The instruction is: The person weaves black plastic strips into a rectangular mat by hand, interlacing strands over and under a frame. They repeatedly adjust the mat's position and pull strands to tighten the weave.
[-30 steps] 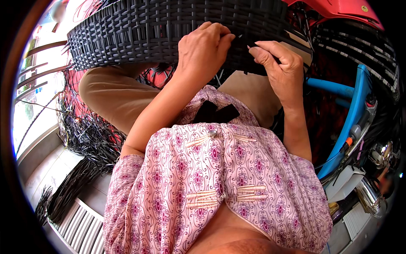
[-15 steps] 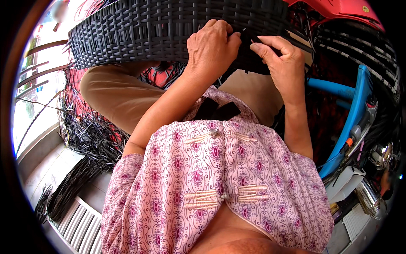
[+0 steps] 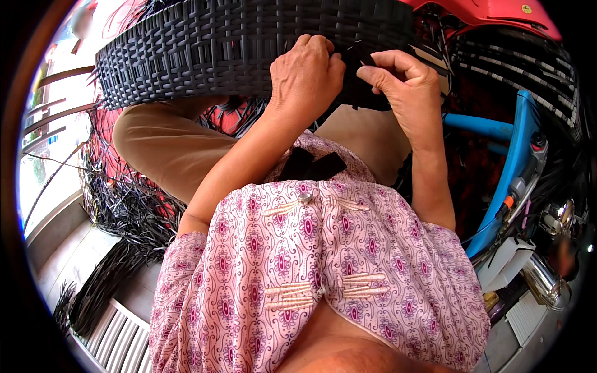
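Note:
A dark grey-black woven wicker piece curves across the far side, over my bent legs. My left hand lies against its woven face with the fingers curled in; the fingertips are hidden behind the knuckles, so what they grip does not show. To its right, my right hand pinches thumb and forefinger together just in front of the weave. A dark thin strip end shows between those fingertips, hard to make out against the black wicker.
Loose black strips heap up at the left, with a bundle of strips lower down. On the right stand a blue frame, a white box and shiny metal ware. A red plastic thing fills the far right.
The whole view has shifted slightly. My right thumb and forefinger have come closer together at the strip, nearer to my left hand. My left hand keeps its place on the weave.

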Motion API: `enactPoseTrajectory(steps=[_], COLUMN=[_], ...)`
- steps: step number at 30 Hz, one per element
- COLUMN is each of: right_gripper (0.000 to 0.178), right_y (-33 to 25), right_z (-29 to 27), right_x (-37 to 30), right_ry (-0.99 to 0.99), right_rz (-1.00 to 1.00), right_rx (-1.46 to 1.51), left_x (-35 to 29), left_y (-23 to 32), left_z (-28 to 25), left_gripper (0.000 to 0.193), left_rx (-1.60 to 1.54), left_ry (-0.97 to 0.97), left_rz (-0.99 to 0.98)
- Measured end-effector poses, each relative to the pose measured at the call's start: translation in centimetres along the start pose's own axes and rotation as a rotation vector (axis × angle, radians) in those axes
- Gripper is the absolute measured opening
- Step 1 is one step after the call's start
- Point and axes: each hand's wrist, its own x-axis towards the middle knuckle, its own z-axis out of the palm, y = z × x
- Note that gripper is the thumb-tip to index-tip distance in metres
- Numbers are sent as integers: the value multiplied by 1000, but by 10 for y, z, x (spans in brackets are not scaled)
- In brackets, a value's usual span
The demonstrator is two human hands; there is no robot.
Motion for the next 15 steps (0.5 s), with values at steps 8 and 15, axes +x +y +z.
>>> enactPoseTrajectory(steps=[8,15], right_gripper=[13,11], right_y=[8,4], right_z=[11,18], right_x=[8,7], right_ry=[103,75], right_rz=[-367,-381], right_rx=[-577,-739], left_x=[-4,-5], left_y=[-5,-7], left_z=[2,3], left_gripper=[20,17], left_rx=[-73,-93], left_ry=[28,38], left_rz=[11,43])
